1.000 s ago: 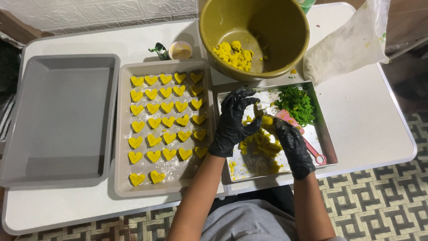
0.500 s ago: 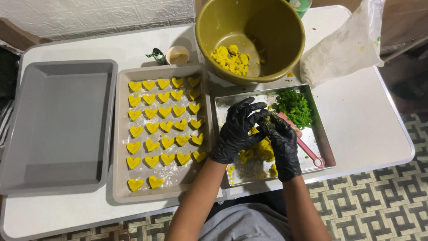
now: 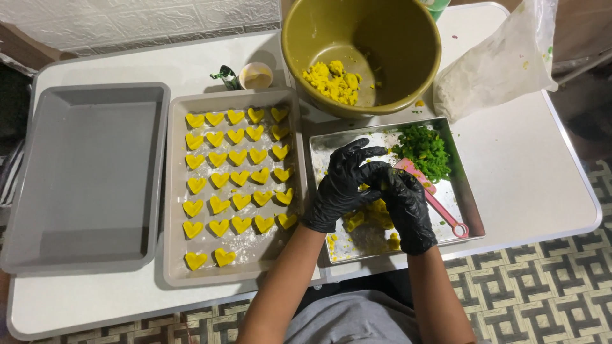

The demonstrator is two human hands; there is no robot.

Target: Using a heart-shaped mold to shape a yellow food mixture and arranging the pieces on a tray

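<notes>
While both gloved hands meet over the steel tray (image 3: 468, 210), we see the left hand (image 3: 341, 185) with fingers spread and the right hand (image 3: 408, 210) pinching a bit of yellow dough (image 3: 373, 216) between them. Chopped greens (image 3: 424, 150) and a pink scraper (image 3: 433, 200) crowd the tray's far corner. The heart tray (image 3: 175, 191) sits just left; the empty grey tray (image 3: 83, 178) reaches the desk (image 3: 529, 165) edge.

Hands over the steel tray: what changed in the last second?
The left hand and right hand drew together above the yellow dough on the steel tray, fingertips now meeting; any grip is hidden. The hearts, bowl and grey tray stayed put.
</notes>
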